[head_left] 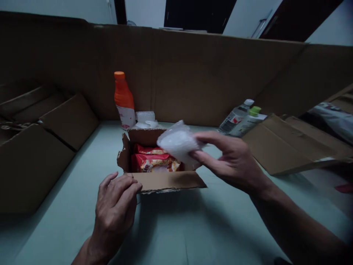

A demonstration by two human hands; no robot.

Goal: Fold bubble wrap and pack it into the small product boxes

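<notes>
A small cardboard box point(168, 181) stands in front of me with its flaps raised, its near flap folded outward. Red snack packets point(151, 162) lie inside it. At the near left corner, my left hand point(114, 209) is closed on the box's flap; the thumb is mostly hidden. My right hand point(228, 158) pinches a folded piece of bubble wrap point(176, 141) between thumb and fingers. The bubble wrap is over the box's right side and covers part of the packets from view.
Behind the box are an orange-capped bottle point(124, 101) and more bubble wrap point(145, 117). Toward the right lean a clear water bottle point(234, 117) and a green-capped bottle point(249, 119). Larger cardboard boxes flank both sides point(35, 165). A tall cardboard wall point(187, 73) closes off the back.
</notes>
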